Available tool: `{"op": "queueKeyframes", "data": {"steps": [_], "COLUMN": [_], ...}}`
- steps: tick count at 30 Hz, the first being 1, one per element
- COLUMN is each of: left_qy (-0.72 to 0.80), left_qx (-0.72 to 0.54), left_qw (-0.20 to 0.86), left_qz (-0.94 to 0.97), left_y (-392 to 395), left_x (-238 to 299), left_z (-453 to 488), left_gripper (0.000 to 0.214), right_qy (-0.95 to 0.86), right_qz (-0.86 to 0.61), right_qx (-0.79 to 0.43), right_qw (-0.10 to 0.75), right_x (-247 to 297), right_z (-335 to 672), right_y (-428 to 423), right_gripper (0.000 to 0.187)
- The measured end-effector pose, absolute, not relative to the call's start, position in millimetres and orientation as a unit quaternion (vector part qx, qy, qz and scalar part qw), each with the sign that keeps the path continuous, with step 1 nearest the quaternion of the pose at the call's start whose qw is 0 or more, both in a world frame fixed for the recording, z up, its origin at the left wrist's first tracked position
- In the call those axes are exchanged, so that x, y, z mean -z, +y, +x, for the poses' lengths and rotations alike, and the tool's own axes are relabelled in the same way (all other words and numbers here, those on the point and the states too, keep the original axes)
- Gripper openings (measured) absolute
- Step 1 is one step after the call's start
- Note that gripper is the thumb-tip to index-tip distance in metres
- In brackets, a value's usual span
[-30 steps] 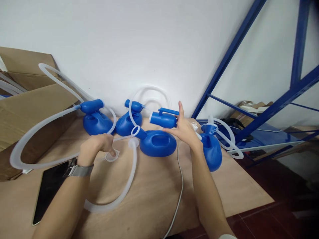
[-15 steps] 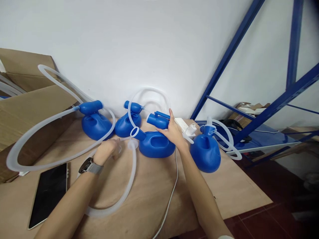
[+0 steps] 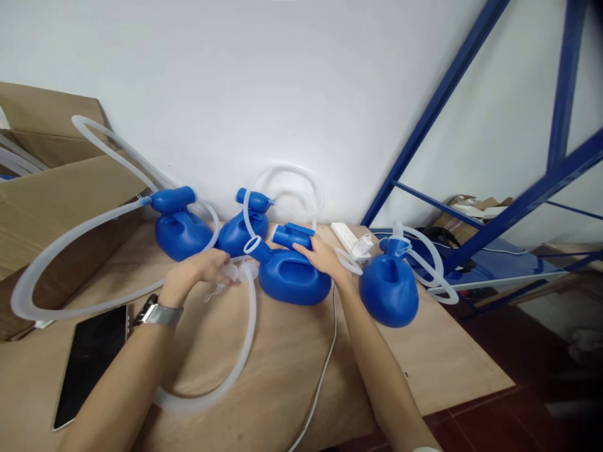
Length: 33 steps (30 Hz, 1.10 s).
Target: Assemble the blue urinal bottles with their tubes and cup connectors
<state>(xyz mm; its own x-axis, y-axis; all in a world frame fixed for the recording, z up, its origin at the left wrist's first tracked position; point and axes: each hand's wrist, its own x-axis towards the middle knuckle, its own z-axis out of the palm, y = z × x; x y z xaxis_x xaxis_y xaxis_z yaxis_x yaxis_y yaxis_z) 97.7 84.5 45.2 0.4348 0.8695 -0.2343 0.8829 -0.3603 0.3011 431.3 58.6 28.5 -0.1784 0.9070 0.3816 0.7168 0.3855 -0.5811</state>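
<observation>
Several blue plastic bottles with translucent white hoses lie on a wooden table (image 3: pixel 292 370). My right hand (image 3: pixel 321 257) is closed on a small blue capped cylinder part (image 3: pixel 291 236), held down against the top of the middle blue bottle (image 3: pixel 289 277). My left hand (image 3: pixel 202 268), with a wristwatch, pinches the end fitting of a translucent hose (image 3: pixel 235 351) just left of that bottle's open neck ring (image 3: pixel 252 244). Two more blue bottles (image 3: pixel 181 229) (image 3: pixel 245 226) stand behind by the wall. Another blue bottle (image 3: pixel 389 289) sits to the right.
A dark tablet (image 3: pixel 89 361) lies at the table's left front. An open cardboard box (image 3: pixel 51 201) with hoses stands at the left. A white power strip (image 3: pixel 348 237) and its cable (image 3: pixel 320 376) lie behind and across the table. A blue metal rack frame (image 3: pixel 518 201) rises at right.
My right hand has brought the small blue part down from in the air onto the middle bottle. My left hand moved right with the hose end, closer to the bottle's neck.
</observation>
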Motion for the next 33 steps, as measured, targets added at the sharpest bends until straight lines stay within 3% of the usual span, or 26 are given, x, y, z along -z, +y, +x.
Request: {"op": "queueKeyframes", "data": {"steps": [3, 8, 12, 15, 20, 24, 27, 30, 33], "left_qy": [0.511, 0.471, 0.353, 0.283, 0.262, 0.264, 0.276, 0.272, 0.264], "left_qx": [-0.052, -0.334, -0.547, -0.64, -0.654, -0.594, -0.544, -0.518, -0.545], "left_qw": [0.171, 0.187, 0.285, 0.34, 0.369, 0.381, 0.286, 0.179, 0.143], "left_qz": [0.841, 0.795, 0.703, 0.628, 0.606, 0.657, 0.739, 0.791, 0.783], "left_y": [84.3, 65.5, 47.0, 40.4, 33.6, 23.4, 14.0, 7.9, 5.6], "left_x": [-61.8, -89.6, -101.1, -100.8, -99.0, -103.9, -108.0, -108.1, -102.7], "left_z": [82.5, 86.6, 122.5, 144.5, 152.3, 151.0, 153.6, 157.8, 163.4], "left_gripper": [0.056, 0.076, 0.055, 0.048, 0.05, 0.036, 0.054, 0.054, 0.055], "right_qy": [-0.769, -0.76, -0.752, -0.765, -0.778, -0.785, -0.793, -0.8, -0.803], "right_qz": [-0.511, -0.514, -0.491, -0.476, -0.456, -0.427, -0.411, -0.418, -0.426], "right_qx": [-0.133, -0.078, -0.044, -0.048, -0.059, -0.086, -0.098, -0.094, -0.111], "right_qw": [0.36, 0.391, 0.438, 0.432, 0.428, 0.44, 0.44, 0.419, 0.402], "right_x": [-31.1, -37.5, -52.0, -69.3, -93.5, -101.1, -104.0, -106.2, -105.9], "right_z": [426.5, 425.5, 427.3, 426.8, 421.3, 413.2, 406.7, 401.4, 396.3], "right_y": [56.6, 53.6, 44.0, 30.6, 9.4, 0.6, -5.1, -10.8, -13.8], "right_gripper": [0.058, 0.065, 0.069, 0.071, 0.071, 0.067, 0.063, 0.063, 0.063]}}
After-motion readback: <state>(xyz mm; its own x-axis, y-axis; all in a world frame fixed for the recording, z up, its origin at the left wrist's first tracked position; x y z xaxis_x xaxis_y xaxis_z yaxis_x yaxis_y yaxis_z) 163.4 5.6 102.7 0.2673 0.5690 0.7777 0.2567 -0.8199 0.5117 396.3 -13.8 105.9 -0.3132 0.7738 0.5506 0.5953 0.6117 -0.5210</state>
